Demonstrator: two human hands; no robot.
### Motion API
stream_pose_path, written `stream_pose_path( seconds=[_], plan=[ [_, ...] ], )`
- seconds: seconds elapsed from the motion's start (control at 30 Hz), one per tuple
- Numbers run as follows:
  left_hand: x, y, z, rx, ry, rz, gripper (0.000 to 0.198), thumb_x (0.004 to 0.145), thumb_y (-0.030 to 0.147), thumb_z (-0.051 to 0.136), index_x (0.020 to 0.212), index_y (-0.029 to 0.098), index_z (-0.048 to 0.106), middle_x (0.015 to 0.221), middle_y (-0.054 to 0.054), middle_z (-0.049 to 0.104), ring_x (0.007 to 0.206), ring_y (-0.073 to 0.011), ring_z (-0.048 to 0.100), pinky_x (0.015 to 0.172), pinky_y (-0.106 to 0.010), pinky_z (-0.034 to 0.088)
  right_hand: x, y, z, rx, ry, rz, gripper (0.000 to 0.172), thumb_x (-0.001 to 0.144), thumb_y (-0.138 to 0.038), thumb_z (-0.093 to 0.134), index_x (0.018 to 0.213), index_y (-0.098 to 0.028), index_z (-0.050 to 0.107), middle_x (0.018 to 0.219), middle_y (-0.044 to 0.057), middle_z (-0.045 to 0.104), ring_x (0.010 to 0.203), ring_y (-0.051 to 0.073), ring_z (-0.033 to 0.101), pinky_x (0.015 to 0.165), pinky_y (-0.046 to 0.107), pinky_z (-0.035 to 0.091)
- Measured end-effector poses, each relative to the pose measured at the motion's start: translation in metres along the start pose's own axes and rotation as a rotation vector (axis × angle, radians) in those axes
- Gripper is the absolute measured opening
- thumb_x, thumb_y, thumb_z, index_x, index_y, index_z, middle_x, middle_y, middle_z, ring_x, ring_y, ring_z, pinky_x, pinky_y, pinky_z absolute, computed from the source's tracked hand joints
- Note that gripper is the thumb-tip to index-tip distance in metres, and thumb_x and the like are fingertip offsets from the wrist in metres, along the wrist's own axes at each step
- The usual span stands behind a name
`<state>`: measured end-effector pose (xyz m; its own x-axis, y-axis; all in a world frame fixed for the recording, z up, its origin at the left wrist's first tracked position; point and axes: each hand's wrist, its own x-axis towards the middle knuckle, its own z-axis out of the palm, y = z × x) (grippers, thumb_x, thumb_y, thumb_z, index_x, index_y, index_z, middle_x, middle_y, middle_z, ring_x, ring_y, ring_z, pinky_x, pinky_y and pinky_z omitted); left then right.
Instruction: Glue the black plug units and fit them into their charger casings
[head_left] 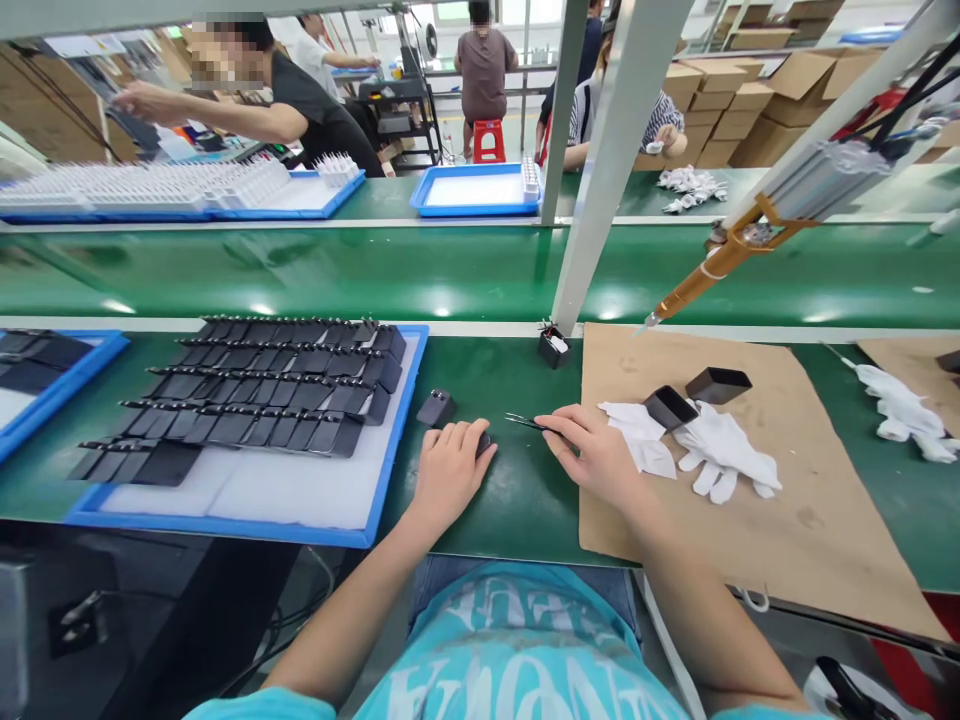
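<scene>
Green worktop: runs across the view in front of the person, with a green conveyor belt behind it.

Cardboard sheet: lies flat on the right half of the worktop.

Blue tray: sits on the left half and carries overlapping rows of flat black parts on a white liner.

Left hand: lies palm down on the worktop just right of the tray, fingers bent loosely over a small black piece. Only the edge of that piece shows at the fingertips, so it cannot be told whether it is gripped or merely covered.

Right hand: rests at the left edge of the cardboard sheet, thumb and forefinger closed on the tweezers.

White gloves: lie crumpled on the cardboard, just right of the right hand.

Two open black casings: lie on the cardboard, the nearer one touching the gloves.

Black block: lies on the worktop between the tray and the left hand.

Tweezers: point left, their tips near the small black piece.
</scene>
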<state>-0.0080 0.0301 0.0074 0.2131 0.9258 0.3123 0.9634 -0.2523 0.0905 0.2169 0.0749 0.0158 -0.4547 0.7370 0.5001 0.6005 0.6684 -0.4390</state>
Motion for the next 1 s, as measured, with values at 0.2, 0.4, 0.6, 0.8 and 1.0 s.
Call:
stream_pose_path(
  seconds=[0.2, 0.4, 0.6, 0.8, 1.0],
  plan=[
    [0.019, -0.003, 0.005, -0.002, 0.162, -0.282, 0.028, 0.092, 0.037, 0.055, 0.113, 0.019, 0.062, 0.108, -0.017, 0.064, 0.113, -0.037, 0.052, 0.095, -0.058, 0.032, 0.001, 0.0, -0.001, 0.013, -0.017, 0.009, 0.02, 0.094, -0.022, 0.051, 0.107, -0.023, 0.066, 0.097, 0.004, 0.07, 0.069, 0.011, 0.065, 0.056, 0.022, 0.049],
    [0.024, -0.018, 0.017, -0.132, 0.27, -0.298, 0.036, 0.088, 0.032, 0.059, 0.123, 0.021, 0.058, 0.149, -0.023, 0.032, 0.136, -0.0462, 0.031, 0.101, -0.066, 0.032, 0.0, -0.001, -0.002, 0.003, -0.024, 0.021, 0.022, 0.095, -0.024, 0.049, 0.107, -0.025, 0.067, 0.097, 0.004, 0.071, 0.065, 0.011, 0.064, 0.058, 0.024, 0.051],
    [0.023, -0.034, 0.016, -0.433, 0.165, -0.413, 0.034, 0.084, 0.034, 0.064, 0.115, 0.022, 0.061, 0.125, -0.018, 0.054, 0.116, -0.036, 0.052, 0.097, -0.056, 0.043, 0.0, 0.0, -0.002, 0.004, -0.025, 0.023, 0.021, 0.095, -0.023, 0.049, 0.106, -0.024, 0.067, 0.096, 0.004, 0.07, 0.063, 0.011, 0.062, 0.056, 0.023, 0.05],
    [0.008, -0.029, -0.016, -1.643, 0.147, -0.582, 0.05, 0.088, 0.056, 0.051, 0.129, 0.027, 0.043, 0.118, -0.012, 0.064, 0.106, -0.0261, 0.064, 0.087, -0.045, 0.052, 0.0, 0.002, 0.003, 0.0, -0.068, 0.037, 0.021, 0.095, -0.023, 0.048, 0.106, -0.024, 0.066, 0.099, 0.004, 0.07, 0.063, 0.01, 0.063, 0.055, 0.023, 0.049],
    [-0.005, -0.018, -0.041, -1.892, 0.079, -0.564, 0.056, 0.09, 0.066, 0.035, 0.136, 0.035, 0.037, 0.126, -0.012, 0.062, 0.108, -0.0279, 0.064, 0.083, -0.047, 0.052, -0.001, 0.005, 0.006, -0.049, -0.114, 0.027, 0.021, 0.095, -0.023, 0.047, 0.105, -0.024, 0.066, 0.099, 0.003, 0.07, 0.065, 0.011, 0.066, 0.055, 0.024, 0.05]
  ],
)
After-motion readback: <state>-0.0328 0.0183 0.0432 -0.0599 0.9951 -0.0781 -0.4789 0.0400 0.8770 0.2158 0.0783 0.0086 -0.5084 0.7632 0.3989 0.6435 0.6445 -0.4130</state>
